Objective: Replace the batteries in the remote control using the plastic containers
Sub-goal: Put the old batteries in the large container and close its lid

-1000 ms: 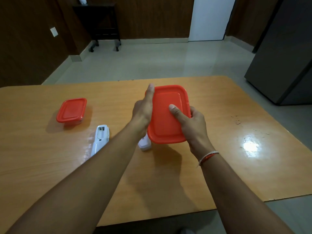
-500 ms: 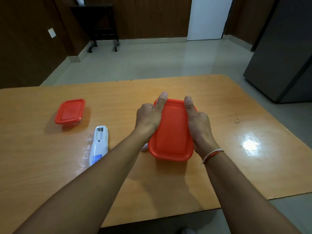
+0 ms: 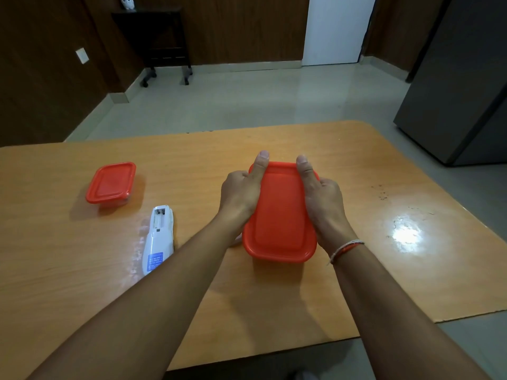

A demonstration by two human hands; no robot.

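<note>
The big box (image 3: 279, 215), a rounded oblong container under a glossy red lid with a raised rim, sits at the middle of the table (image 3: 356, 283), its long side running from 6 to 12 o'clock. The left hand (image 3: 241, 193) clamps its 9 o'clock side and the right hand (image 3: 322, 200) its 3 o'clock side; both thumbs lie straight along the lid's long edges, tips at the far corners, while the other fingers curl down over the sides, mostly hidden. A thread band (image 3: 345, 249) circles the right wrist. At 9 o'clock from the box lies the remote (image 3: 159, 238), white, face down, its battery bay open at the far end and showing no batteries, a blue label near the close end. A sliver of something white peeks out just beside the left wrist, too hidden to tell what. At 10 o'clock, well apart, stands the small box (image 3: 111, 183), squarish, with the same red lid shut on it. The table is orange wood grain with a bright glare patch at 3 o'clock. Beyond it at 2 o'clock stands a grey fridge (image 3: 461, 86), at 12 o'clock a white door (image 3: 334, 28), and at 11 o'clock a dark stand (image 3: 153, 39).
</note>
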